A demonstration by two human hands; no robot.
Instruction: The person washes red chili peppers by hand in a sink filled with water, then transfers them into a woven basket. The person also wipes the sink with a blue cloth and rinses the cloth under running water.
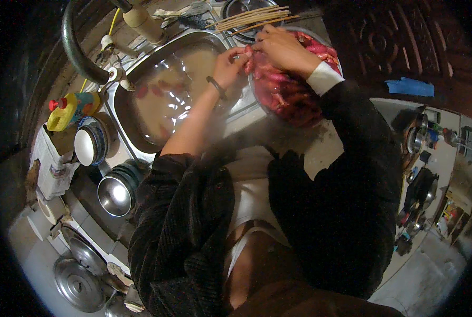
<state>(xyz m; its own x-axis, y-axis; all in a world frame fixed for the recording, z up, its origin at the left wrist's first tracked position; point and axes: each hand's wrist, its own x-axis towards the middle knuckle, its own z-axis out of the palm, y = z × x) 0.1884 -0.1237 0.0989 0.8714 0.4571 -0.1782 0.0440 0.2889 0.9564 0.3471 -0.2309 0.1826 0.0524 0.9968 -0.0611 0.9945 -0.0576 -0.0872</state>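
My left hand (231, 65), with a dark bracelet at the wrist, pinches a small reddish piece (248, 59), perhaps a sweet potato or meat, near the basin's left rim. My right hand (277, 45) reaches over the basin, its fingertips meeting the same piece. Below it, a large round basin is filled with wet red-purple pieces (283, 95); their exact kind is unclear. Several light wooden sticks (256, 20) lie across a round metal pan (246, 8) beyond my hands. To the left, a steel sink (121, 119) holds cloudy water with several reddish pieces in it.
A curved faucet (75, 51) arches beside the sink. At the left stand a yellow bottle with a red cap (73, 109), stacked white-and-blue bowls (86, 146) and stacked metal bowls (116, 195). Metal lids (77, 283) lie lower left. A counter with cookware (424, 190) is at right.
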